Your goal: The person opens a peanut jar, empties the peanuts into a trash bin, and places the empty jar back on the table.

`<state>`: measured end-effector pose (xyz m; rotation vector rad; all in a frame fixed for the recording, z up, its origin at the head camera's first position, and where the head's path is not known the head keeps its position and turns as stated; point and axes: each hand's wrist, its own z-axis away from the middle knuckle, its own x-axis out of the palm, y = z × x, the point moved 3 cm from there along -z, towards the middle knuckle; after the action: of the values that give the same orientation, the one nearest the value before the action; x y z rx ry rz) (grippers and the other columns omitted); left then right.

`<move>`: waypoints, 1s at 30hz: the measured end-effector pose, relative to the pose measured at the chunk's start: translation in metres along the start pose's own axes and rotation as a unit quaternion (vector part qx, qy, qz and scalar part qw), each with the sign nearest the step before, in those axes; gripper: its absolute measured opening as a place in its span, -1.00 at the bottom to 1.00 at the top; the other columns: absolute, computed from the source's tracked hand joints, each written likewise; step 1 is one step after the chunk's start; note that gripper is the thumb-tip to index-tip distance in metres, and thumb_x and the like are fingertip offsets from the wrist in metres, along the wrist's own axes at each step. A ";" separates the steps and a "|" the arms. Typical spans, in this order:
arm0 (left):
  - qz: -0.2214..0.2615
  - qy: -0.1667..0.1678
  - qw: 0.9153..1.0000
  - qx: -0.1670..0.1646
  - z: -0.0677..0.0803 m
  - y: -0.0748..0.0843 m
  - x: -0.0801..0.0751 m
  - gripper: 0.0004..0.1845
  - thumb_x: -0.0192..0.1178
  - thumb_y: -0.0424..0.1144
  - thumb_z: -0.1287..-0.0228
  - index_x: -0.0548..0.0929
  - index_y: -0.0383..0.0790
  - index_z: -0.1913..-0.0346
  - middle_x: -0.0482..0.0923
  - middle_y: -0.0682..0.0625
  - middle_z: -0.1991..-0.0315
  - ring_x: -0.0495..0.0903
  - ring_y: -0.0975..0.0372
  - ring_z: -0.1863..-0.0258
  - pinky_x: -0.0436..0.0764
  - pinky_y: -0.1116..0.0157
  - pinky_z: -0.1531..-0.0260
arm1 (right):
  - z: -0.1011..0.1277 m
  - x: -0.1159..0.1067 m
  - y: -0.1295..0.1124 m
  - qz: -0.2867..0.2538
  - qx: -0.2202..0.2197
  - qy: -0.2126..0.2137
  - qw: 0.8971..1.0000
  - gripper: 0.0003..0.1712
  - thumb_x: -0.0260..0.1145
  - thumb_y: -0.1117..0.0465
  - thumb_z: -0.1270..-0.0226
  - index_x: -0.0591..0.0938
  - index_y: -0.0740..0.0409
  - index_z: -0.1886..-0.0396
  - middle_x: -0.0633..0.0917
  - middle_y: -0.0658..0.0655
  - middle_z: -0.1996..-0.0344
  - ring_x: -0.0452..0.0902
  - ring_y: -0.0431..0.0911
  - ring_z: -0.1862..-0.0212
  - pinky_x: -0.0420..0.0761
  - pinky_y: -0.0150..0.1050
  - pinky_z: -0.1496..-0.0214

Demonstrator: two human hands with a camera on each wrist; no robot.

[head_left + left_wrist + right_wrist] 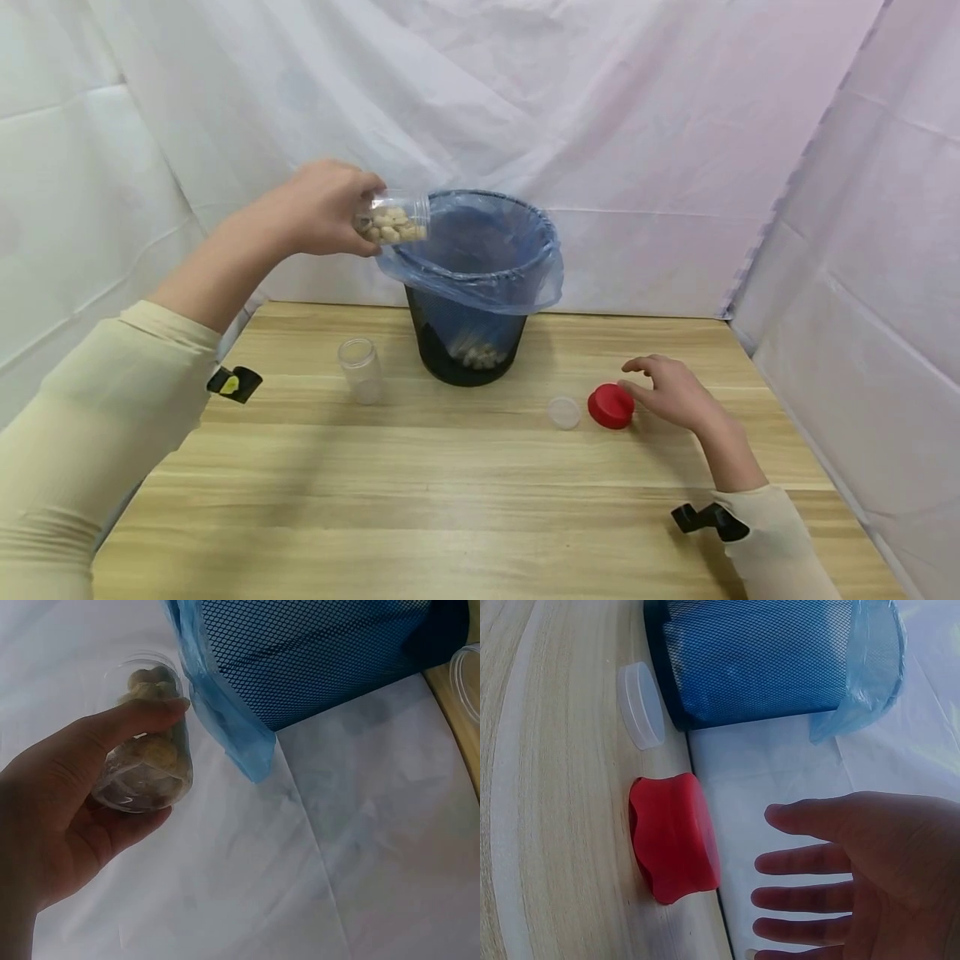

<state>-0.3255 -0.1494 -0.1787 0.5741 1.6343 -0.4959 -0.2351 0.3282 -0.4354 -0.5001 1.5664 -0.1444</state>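
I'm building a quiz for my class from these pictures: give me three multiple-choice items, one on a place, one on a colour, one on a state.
1. Where is the clear plastic jar of pale nuts?
A. on the wooden table
B. in the left hand at the bin's rim
C. inside the bin

2. What colour is the scalloped lid by the right hand?
A. red
B. green
C. black

3. How is the small clear jar on the wooden table?
A. tipped over
B. upright and empty
C. full

B: the left hand holds it tilted over the blue-lined black mesh bin.
A: red in both views.
B: it stands lidless, nothing inside.
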 end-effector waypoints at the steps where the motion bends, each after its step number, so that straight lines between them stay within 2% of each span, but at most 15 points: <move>1: 0.000 -0.003 1.000 -0.004 0.000 -0.001 0.000 -0.16 0.56 -0.10 -0.17 0.51 -0.47 -0.43 0.68 -0.38 -0.15 0.64 -0.19 -0.04 0.58 -0.16 -0.03 | 0.000 0.000 0.000 0.000 0.000 -0.001 1.000 -0.53 0.46 0.04 -0.51 0.73 0.32 -0.18 0.76 0.38 -0.14 0.67 0.36 -0.14 0.65 0.31 -0.19; 9: -0.004 -0.021 1.000 -0.016 -0.002 -0.006 0.001 -0.14 0.55 -0.12 -0.20 0.47 -0.50 -0.46 0.65 -0.42 -0.21 0.63 -0.25 -0.14 0.60 -0.21 -0.14 | 0.001 0.000 -0.001 -0.002 0.001 -0.002 1.000 -0.54 0.45 0.06 -0.51 0.73 0.32 -0.18 0.76 0.39 -0.14 0.67 0.36 -0.14 0.66 0.31 -0.20; 17: -0.023 -0.023 0.999 -0.004 -0.004 -0.006 -0.001 -0.16 0.55 -0.12 -0.19 0.49 -0.46 -0.46 0.69 -0.36 -0.10 0.65 -0.22 -0.09 0.61 -0.20 -0.08 | 0.002 0.000 0.000 -0.003 0.002 -0.003 1.000 -0.55 0.45 0.07 -0.51 0.73 0.33 -0.17 0.76 0.38 -0.12 0.67 0.35 -0.13 0.66 0.30 -0.19; 26: -0.032 -0.017 0.999 0.006 -0.009 -0.003 -0.003 -0.17 0.56 -0.18 -0.15 0.52 -0.42 -0.45 0.66 -0.38 -0.19 0.59 -0.29 -0.22 0.59 -0.25 -0.11 | 0.003 0.001 0.001 -0.006 0.004 -0.007 1.000 -0.55 0.44 0.06 -0.52 0.73 0.32 -0.17 0.76 0.39 -0.13 0.67 0.34 -0.12 0.67 0.28 -0.17; 30: -0.034 -0.019 0.999 -0.004 -0.011 -0.001 -0.004 -0.18 0.56 -0.19 -0.16 0.50 -0.41 -0.46 0.63 -0.38 -0.19 0.59 -0.26 -0.16 0.60 -0.24 -0.08 | 0.003 0.002 0.001 -0.009 0.004 -0.004 1.000 -0.55 0.45 0.07 -0.51 0.73 0.32 -0.17 0.76 0.38 -0.11 0.67 0.34 -0.12 0.67 0.28 -0.16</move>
<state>-0.3341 -0.1441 -0.1733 0.5009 1.6242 -0.5463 -0.2325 0.3293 -0.4376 -0.5087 1.5524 -0.1618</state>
